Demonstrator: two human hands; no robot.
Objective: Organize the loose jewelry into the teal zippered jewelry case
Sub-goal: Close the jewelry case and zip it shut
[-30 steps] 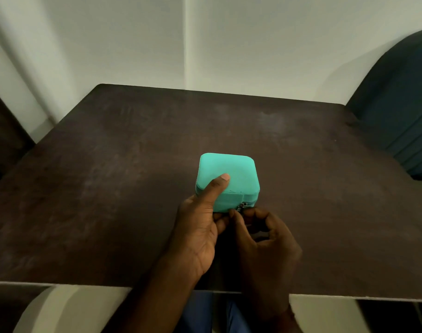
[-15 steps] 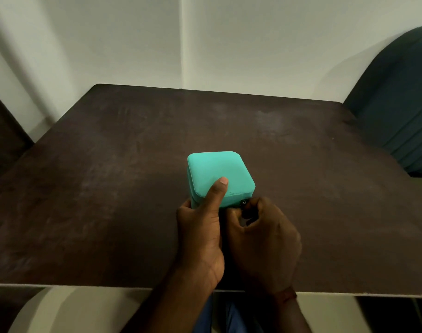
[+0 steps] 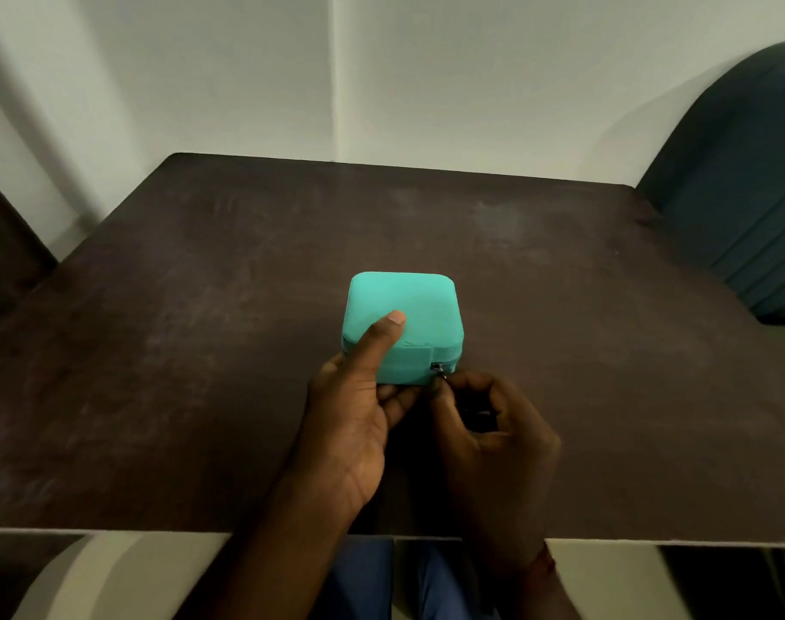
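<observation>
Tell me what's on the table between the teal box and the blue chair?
Nothing: in the head view, only bare tabletop lies between the teal case and the blue chair.

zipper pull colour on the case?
Dark metallic grey zipper pull on the teal case; head view.

Your left hand (image 3: 354, 422) grips the shut case (image 3: 404, 324) near the table's (image 3: 158, 351) front edge, thumb on its lid; your right hand (image 3: 484, 422) pinches the zipper pull (image 3: 439, 371).
</observation>
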